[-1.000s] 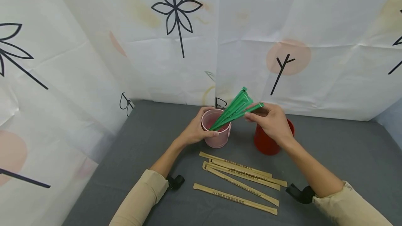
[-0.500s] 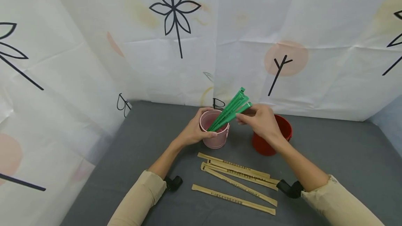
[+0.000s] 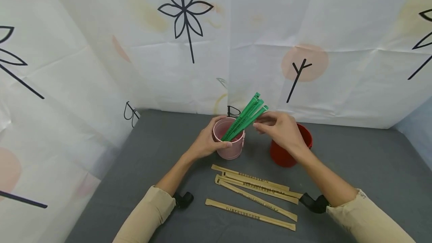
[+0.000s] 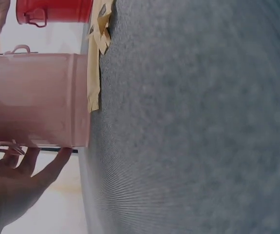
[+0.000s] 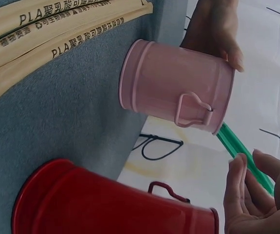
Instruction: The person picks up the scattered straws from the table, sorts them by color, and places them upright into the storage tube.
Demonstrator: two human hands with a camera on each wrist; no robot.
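Note:
A small pink bucket (image 3: pixel 230 150) stands on the grey table. My left hand (image 3: pixel 210 138) grips it, thumb over the near rim and fingers round the far side. Several green-wrapped straws (image 3: pixel 243 118) lean out of the bucket toward the upper right. Just right of them is my right hand (image 3: pixel 280 127), its thumb and fingers loosely bent and holding nothing. In the right wrist view, the green straws (image 5: pixel 237 146) pass behind the right hand's fingers. Below the right hand stands a red bucket (image 3: pixel 285 155), partly covered by that hand and wrist.
Several tan paper-wrapped straws (image 3: pixel 251 215) with dark print lie on the table in front of the buckets, some overlapping. A white patterned cloth (image 3: pixel 263 21) hangs behind the table. A black wrist mount (image 3: pixel 315 203) overlaps the ends of the upper tan straws.
The right hand has moved left and let go of a green straw, which now leans with the others in the pink bucket. The left hand keeps its grip on the bucket.

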